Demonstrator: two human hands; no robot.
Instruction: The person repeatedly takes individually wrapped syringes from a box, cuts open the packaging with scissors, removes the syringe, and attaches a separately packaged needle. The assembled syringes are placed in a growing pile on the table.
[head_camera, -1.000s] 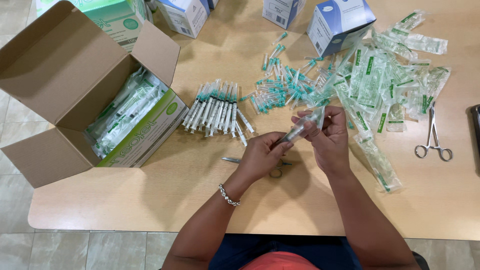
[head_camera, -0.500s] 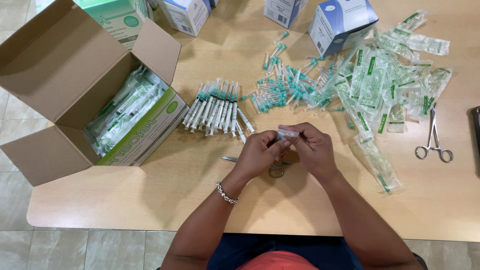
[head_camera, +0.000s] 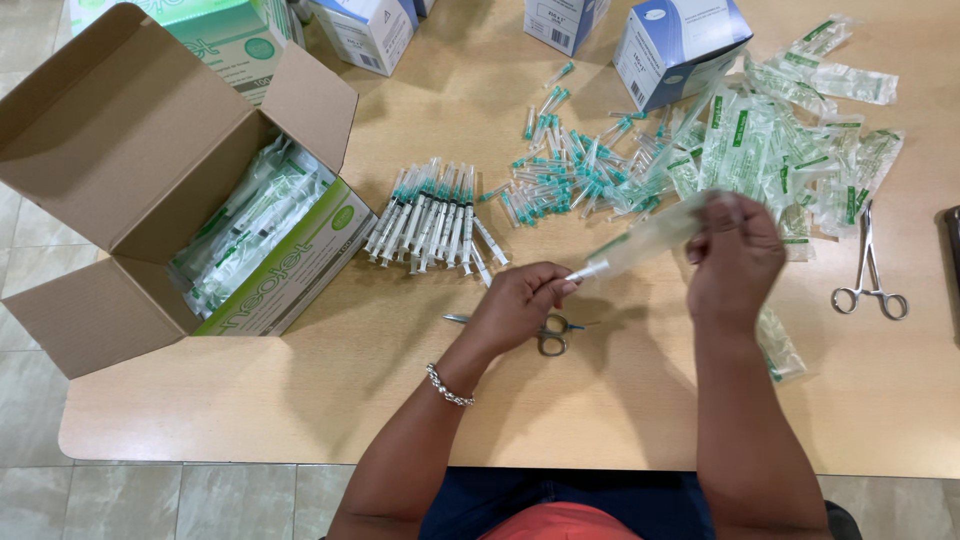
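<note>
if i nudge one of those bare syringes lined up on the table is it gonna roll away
Probably a little. The syringes have round, slim plastic barrels, so a sideways push could roll one. The plunger flanges and close-packed neighbours would likely stop it soon. They look light, so a nudge may scatter several across the smooth table.

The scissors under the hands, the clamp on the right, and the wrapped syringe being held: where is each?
scissors (head_camera: 549, 334), head view, on the finger loops.
clamp (head_camera: 868, 262), head view, on the shanks.
wrapped syringe (head_camera: 645, 240), head view, on the barrel's middle, between left hand (head_camera: 518, 305) and right hand (head_camera: 735, 258).
</note>
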